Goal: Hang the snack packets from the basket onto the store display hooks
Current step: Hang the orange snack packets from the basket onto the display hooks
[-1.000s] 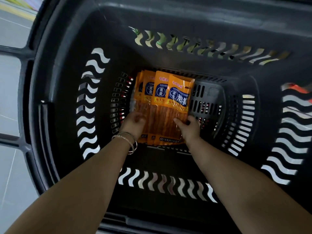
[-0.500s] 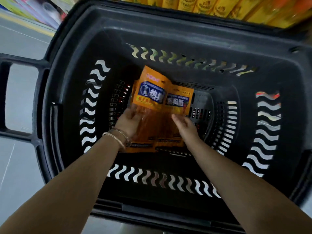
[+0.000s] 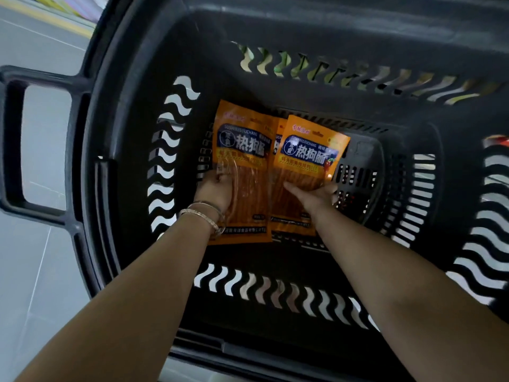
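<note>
Both my arms reach down into a deep black plastic basket (image 3: 132,166). Orange snack packets with blue labels sit fanned at its bottom. My left hand (image 3: 214,190), with bangles at the wrist, grips the left packet (image 3: 242,144) by its clear lower part. My right hand (image 3: 312,195) holds the right packet (image 3: 311,150) at its lower edge, thumb on the front. At least one more packet shows between these two, mostly hidden. No display hooks are in view.
The basket has wavy slots in its walls and a grid floor (image 3: 358,175). Its handle frame (image 3: 16,144) sticks out on the left over a pale tiled floor (image 3: 33,271). Blurred coloured goods show through the far slots.
The packets lay flat in a stack; both hands have since taken hold and raised them, splitting them into a left and a right packet. The view has shifted down again.
</note>
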A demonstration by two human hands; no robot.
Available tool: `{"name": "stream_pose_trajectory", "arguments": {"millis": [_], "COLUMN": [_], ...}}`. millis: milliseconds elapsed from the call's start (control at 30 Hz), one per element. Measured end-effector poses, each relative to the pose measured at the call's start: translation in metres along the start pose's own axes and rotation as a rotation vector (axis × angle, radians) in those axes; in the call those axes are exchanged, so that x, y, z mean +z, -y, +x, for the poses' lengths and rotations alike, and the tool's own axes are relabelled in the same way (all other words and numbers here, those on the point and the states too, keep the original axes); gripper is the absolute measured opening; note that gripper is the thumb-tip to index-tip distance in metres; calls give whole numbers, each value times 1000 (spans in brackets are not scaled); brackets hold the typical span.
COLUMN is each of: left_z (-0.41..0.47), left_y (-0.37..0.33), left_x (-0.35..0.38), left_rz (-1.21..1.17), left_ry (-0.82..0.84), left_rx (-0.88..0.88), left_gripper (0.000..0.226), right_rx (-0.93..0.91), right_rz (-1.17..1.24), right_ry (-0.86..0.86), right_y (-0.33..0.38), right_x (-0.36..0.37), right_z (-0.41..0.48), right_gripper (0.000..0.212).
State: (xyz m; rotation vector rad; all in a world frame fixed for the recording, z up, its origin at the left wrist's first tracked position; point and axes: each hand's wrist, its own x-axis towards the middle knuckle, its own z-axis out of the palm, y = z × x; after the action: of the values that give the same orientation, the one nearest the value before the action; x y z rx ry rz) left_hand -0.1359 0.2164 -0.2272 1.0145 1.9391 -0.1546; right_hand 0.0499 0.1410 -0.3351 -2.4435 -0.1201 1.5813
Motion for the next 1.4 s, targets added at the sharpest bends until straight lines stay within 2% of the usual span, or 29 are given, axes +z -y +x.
{"name": "stream_pose_trajectory", "arguments": {"millis": [100,267,333,500,567,733,833,867,967,1000,1067,1167,1200,1300,1400], "left_z": [0,1,1,-9,-23,-79,-119,-133,-174,-190,-218,-265,-282,-331,-374], "left_y": [-1,0,0,-4,-9,-33,-51,-57,-73,-80,-95,-118,-127,-156,-191], "left_x": [1,1,1,-1,-6,-32,-50,-57,-71,-76,-83,-85,-84,-74,-51], "left_rz": [5,-28,-30,-84,-112,-146,-223,-263,-247,-219,-213,-252,-252,-271,-299], "left_ry": [-11,-17,-19,-23,-29,-37,-41,-28,15,17,31,90,109,141,83], "left_rx": [-3,-1,10,74,93,229,317,333,426,477,568,717,760,827,916], "left_gripper": [37,36,35,31,30,27,33,34,26,20,9,32,33,17,26], "right_rx": [-14,-250,-303,-369,-423,-594,-668,-707,-834,-852,-889,-972,-989,-980,-1058], "right_rz": [114,60,87,123,113,123,195,207,198,206,245,256,283,409,479], "right_ry": [5,-58,-53,58,92,-128,-179,-226,-395,-443,-517,-597,-632,-692,-723], "right_y": [-4,-8,-6,4,7,21,31,33,29,27,20,1,-5,-27,-46], "right_x": [7,14,10,-30,-53,-103,-138,-152,-193,-208,-236,-277,-292,-344,-403], "right_z": [-3,-9,-12,-18,-30,-98,-146,-164,-210,-225,-251,-286,-297,-325,-345], "right_gripper": [116,47,35,44,53,76,83,82,43,38,36,26,27,22,25]}}
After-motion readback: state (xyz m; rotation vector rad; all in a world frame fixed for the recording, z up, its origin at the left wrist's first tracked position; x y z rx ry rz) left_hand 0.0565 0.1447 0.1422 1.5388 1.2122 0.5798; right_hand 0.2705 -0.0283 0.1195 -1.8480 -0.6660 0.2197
